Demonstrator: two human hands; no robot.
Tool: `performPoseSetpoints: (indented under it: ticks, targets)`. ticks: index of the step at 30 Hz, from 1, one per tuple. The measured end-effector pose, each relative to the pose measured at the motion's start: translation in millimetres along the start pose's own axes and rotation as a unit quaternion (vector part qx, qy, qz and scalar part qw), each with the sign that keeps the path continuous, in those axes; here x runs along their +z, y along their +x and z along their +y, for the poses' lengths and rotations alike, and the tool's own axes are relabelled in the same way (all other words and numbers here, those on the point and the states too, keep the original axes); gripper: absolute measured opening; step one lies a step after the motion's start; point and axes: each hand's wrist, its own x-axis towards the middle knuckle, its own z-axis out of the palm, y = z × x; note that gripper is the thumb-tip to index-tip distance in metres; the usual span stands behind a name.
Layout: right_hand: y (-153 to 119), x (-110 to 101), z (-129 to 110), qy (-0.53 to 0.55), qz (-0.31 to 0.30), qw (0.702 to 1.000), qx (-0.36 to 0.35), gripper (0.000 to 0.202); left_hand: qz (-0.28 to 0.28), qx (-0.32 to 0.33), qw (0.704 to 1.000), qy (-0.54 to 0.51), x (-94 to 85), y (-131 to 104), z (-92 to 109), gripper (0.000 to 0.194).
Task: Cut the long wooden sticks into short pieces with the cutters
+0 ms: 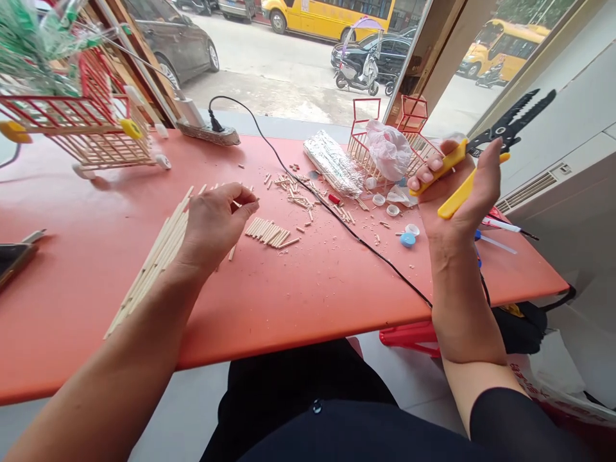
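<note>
My left hand (pixel 212 221) is closed in a pinch above the table, thumb against fingertips. Whatever is between them is too small to make out. Beneath and beside it lies a bundle of long thin wooden sticks (pixel 149 276), partly covered by my wrist. Just right of that hand, short cut sticks (pixel 267 232) lie side by side in a row. My right hand (pixel 457 186), raised over the table's right side, grips yellow-handled wire strippers (pixel 452 168). Their black toothed jaws point up and right, standing apart.
A black cable (pixel 276 154) runs across the red table (pixel 308 295) from a power strip (pixel 209 133). Behind it are scattered stick offcuts (pixel 301 192), a foil-like wrapped pack (pixel 332 160) and bottle caps (pixel 407 240). A stick-built miniature cart (pixel 106 138) stands at left.
</note>
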Motion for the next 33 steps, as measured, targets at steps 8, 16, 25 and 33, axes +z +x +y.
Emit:
performPoseSetpoints:
  ticks: [8,16,25,33]
  targets:
    - [7.3,-9.0,14.8,-0.112,-0.04,0.991,0.066,0.082,-0.001,0.03,0.999,-0.026,3.8,-8.6,8.5,0.011]
    - [18.5,-6.7,36.3,-0.371,-0.062,0.918,0.126,0.037,-0.033,0.068,0.997,-0.027,9.0,-13.5,7.3,0.016]
    - [33.3,-2.5,60.5,-0.59,-0.103,0.783,0.167,0.047,-0.055,0.117,0.991,-0.036,13.4,-19.3,9.3,0.012]
    - [40.1,19.1,66.7,-0.605,-0.123,0.769,0.162,0.051,-0.06,0.135,0.988,-0.037,13.2,-21.5,10.9,0.013]
